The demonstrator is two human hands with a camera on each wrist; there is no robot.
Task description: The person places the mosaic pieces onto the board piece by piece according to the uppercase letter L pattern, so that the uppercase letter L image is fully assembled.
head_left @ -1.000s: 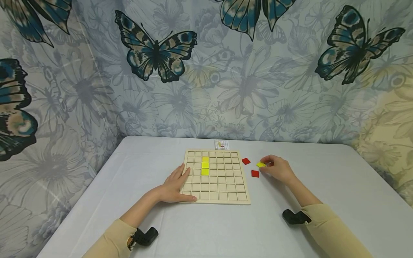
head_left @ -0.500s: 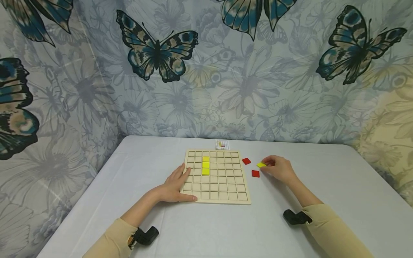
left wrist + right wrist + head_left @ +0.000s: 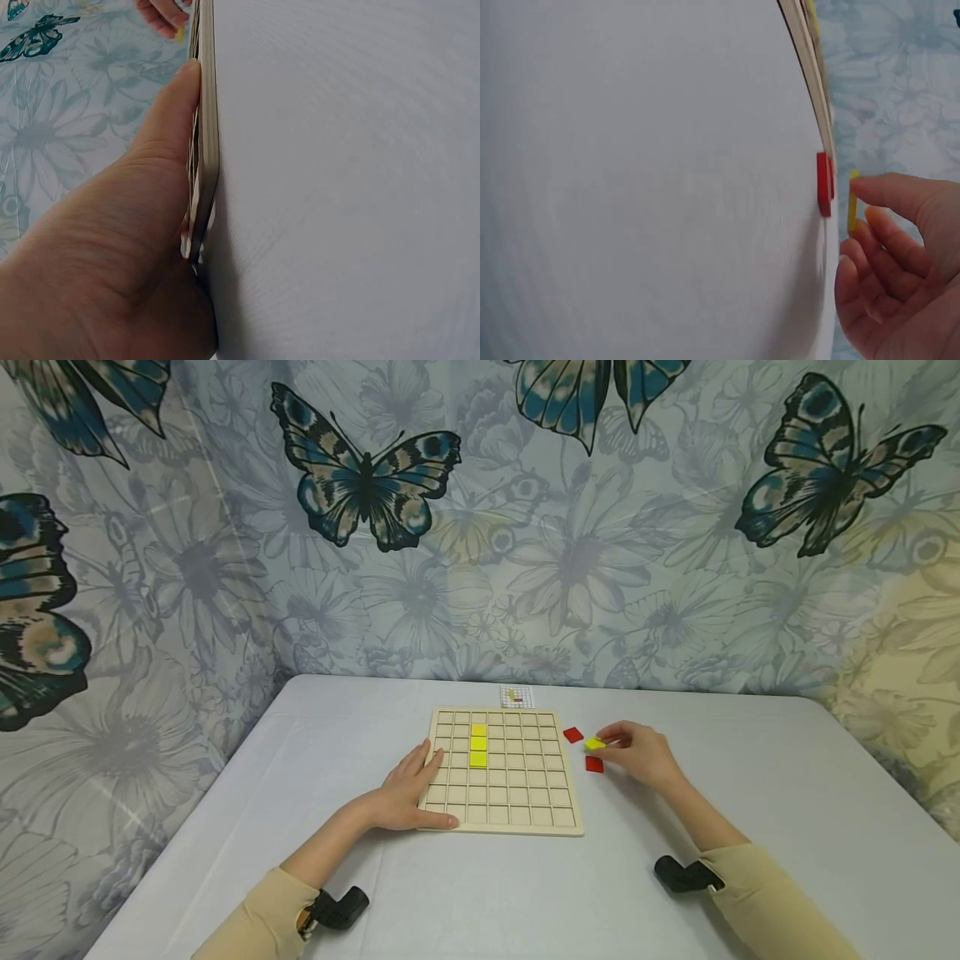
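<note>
My left hand point(image 3: 401, 797) rests with spread, straight fingers on the left edge and near corner of a wooden grid board point(image 3: 517, 793). In the left wrist view its thumb point(image 3: 169, 112) lies along the board's edge. A column of yellow square tiles point(image 3: 478, 744) sits in the board's cells. To the right of the board, my right hand point(image 3: 641, 753) pinches a yellow square tile point(image 3: 594, 744) between thumb and fingers. In the right wrist view this yellow tile point(image 3: 853, 201) is held up off the table. Two red square tiles, one farther point(image 3: 573, 735) and one nearer point(image 3: 594, 764), lie close by.
A small printed card with a coloured grid pattern point(image 3: 517, 697) lies behind the board. The white-covered table point(image 3: 480, 902) ends at a butterfly-patterned cloth backdrop point(image 3: 585, 568). A black wrist-worn device point(image 3: 686, 874) juts from the right sleeve, another point(image 3: 341, 908) from the left.
My right hand has lifted the yellow tile and moved it left, toward the board, between the red tiles. The left hand and the board stay in place.
</note>
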